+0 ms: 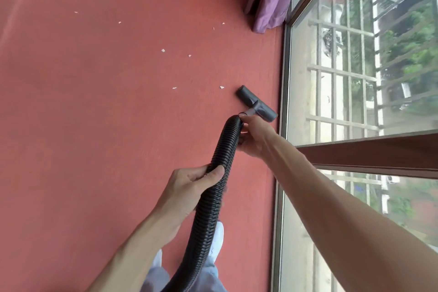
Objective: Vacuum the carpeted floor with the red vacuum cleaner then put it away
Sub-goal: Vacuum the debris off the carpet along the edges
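Both clasped round the black hose [213, 201], its bottom cropped: left hand [192, 180] mid-length, right hand [256, 136] by nozzle [257, 103].

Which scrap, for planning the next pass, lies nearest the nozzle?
The scrap just left of the grey nozzle's far end; all others lie farther off.

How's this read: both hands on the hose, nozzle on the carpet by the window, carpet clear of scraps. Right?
Not the scraps part. The head view shows white scraps scattered on the carpet beyond the nozzle. The rest stands: left hand and right hand grip the hose, nozzle on the carpet by the window.
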